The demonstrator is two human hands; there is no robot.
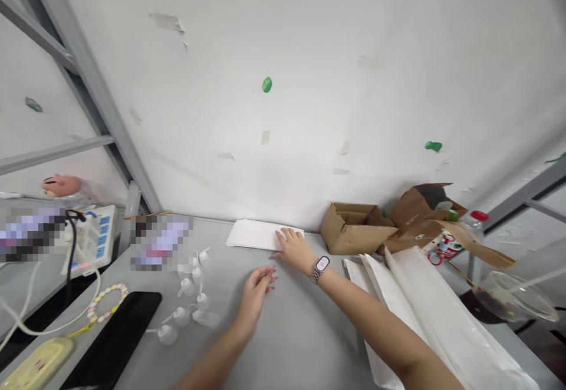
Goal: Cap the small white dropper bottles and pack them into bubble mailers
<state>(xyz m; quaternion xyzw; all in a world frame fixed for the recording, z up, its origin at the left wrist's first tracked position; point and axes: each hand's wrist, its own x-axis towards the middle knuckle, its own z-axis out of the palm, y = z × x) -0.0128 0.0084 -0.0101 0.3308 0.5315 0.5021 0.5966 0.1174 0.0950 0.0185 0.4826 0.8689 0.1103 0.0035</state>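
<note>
My right hand, with a watch on the wrist, reaches to the back of the grey table and lies on a flat stack of white paper by the wall, fingers stretched out over its right end. My left hand hovers just above the table in the middle, fingers held loosely together and extended, holding nothing. Several small white plastic caps with tethers lie to the left of it.
Open brown cardboard boxes stand at the back right, with long white bags in front and a clear plastic cup further right. At left lie a black phone, a bead strap, power strips and cables.
</note>
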